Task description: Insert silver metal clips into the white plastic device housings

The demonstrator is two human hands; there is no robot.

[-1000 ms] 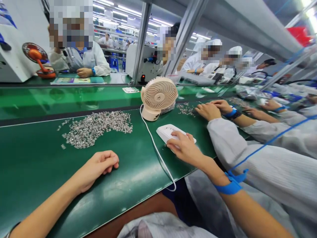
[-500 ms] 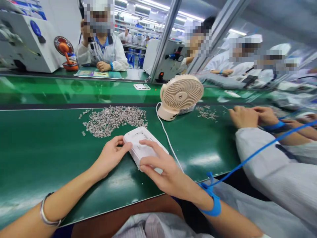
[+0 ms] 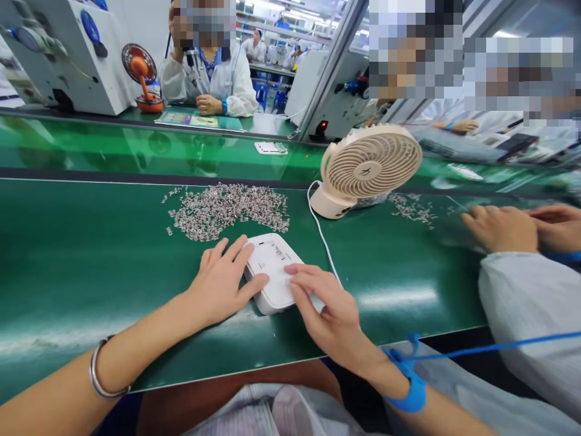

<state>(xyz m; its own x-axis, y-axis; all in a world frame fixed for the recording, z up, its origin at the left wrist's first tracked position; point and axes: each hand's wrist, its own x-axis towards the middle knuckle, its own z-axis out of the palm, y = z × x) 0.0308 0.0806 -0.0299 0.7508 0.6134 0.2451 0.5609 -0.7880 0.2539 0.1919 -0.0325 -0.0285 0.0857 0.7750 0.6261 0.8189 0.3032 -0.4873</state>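
A white rectangular plastic housing (image 3: 272, 266) lies on the green work surface, its slotted and printed face upward. My left hand (image 3: 224, 278) rests on its left side with the fingers spread, the thumb on top and the fingertips at the far left corner. Over the right part of the housing, my right hand (image 3: 329, 306) has thumb and fingers pinched together close to its face. Whatever may be between those fingertips is too small to make out. Just beyond the housing is a pile of small metal pieces (image 3: 227, 209).
A beige fan (image 3: 367, 169) stands behind to the right, its white cable (image 3: 327, 245) running toward me. A co-worker's hands (image 3: 503, 227) are at the right, near more metal pieces (image 3: 413, 209). A blue cord (image 3: 494, 346) trails from my right wristband. Across the green belt (image 3: 181, 151) sits another person.
The left fingers have gone from gripping the housing's corner to lying spread on it. My right fingers have closed into a pinch. The housing now lies flatter and turned; the camera view has shifted.
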